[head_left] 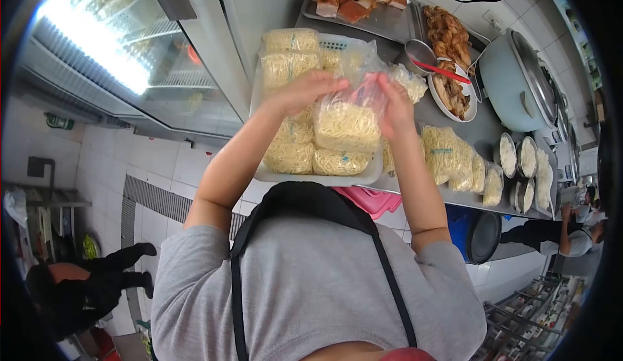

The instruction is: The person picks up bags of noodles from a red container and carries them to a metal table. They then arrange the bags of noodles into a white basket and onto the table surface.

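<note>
A clear plastic bag of noodles [348, 126] is between my two hands, above a white basket [259, 88] of bagged noodles. My left hand [313, 90] pinches the bag's upper plastic from the left side. On the right, my right hand [395, 107] closes on the same bag near its top, its fingers partly behind the plastic. More bagged noodles [291, 68] lie stacked in the basket. Another noodle bag [407, 83] rests on the counter just beyond my right hand.
Bagged noodles [444, 156] line the counter's front edge at right. Behind are a tray of meat [352, 12], a bowl [453, 95], a metal pot [420, 53] and a large cooker [509, 79]. A glass-door fridge [149, 49] stands left. Other people are at both sides.
</note>
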Demonstrator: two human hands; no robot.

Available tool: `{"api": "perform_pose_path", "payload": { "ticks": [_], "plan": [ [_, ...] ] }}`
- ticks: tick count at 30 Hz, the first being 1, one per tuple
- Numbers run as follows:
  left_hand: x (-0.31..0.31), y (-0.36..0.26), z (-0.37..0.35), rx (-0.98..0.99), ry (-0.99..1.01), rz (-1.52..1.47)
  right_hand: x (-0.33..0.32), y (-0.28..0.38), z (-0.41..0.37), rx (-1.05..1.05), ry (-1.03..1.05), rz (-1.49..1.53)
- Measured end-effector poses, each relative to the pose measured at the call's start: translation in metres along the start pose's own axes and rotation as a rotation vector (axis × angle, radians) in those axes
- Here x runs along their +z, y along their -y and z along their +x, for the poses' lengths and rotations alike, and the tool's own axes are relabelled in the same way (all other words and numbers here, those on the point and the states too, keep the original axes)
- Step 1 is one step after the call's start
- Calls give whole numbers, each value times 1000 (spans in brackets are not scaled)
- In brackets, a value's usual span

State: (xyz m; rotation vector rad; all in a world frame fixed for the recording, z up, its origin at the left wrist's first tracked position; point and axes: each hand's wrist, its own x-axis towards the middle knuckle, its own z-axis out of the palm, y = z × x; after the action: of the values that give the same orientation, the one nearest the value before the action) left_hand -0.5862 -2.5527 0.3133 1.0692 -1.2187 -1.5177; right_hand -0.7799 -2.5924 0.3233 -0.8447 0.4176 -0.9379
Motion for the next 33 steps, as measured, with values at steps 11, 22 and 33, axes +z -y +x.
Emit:
{"api": "perform_pose_path", "payload": {
  "ticks": [11, 22, 33],
  "plan": [
    [6, -9, 2, 465, -378, 298, -7, 17, 10, -156, 91, -774],
    [1, -8, -40, 680, -295, 1079, -16, 23, -25, -607, 272, -1288],
    [1, 34, -54, -116, -238, 633, 4, -20, -61, -308, -206, -1142]
  ]
}}
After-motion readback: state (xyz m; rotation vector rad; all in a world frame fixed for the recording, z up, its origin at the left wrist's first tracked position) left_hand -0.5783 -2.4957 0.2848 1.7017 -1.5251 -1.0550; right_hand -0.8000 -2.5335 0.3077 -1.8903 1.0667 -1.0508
